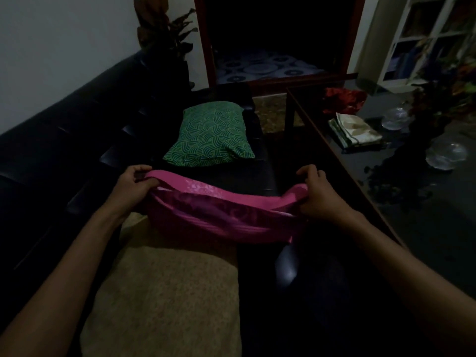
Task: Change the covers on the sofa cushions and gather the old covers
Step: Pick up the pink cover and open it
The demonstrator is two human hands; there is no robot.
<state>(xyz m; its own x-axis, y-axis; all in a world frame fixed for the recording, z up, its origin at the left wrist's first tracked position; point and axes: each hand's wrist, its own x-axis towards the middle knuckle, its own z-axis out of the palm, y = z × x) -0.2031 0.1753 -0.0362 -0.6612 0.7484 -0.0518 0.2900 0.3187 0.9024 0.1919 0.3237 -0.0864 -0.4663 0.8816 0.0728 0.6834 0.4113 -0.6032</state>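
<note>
Dim room, dark sofa (59, 140) filled the left and centre, most detail lost in shadow. Nearest, a bare beige cushion (164, 292) lay lengthwise toward the camera, its near end cut off by the bottom edge and its far end covered by a pink cover (219, 215). Both forearms reached forward from the bottom corners. Left hand (134, 184) had fingers curled round the cover's left edge; right hand (316, 194) pinched its right edge, fingertips buried in folds. Cover's mouth was stretched wide between them, over the cushion's far end. Beyond, a green patterned cushion (211, 135) rested on the sofa seat. Right side, a dark glass table (425, 215) carried a folded pale cloth (355, 132), a crumpled red cloth (345, 99) and glass dishes (445, 153), outlines hard to read. Far back, a plant (164, 29) and white shelving (432, 34), blurred.
</note>
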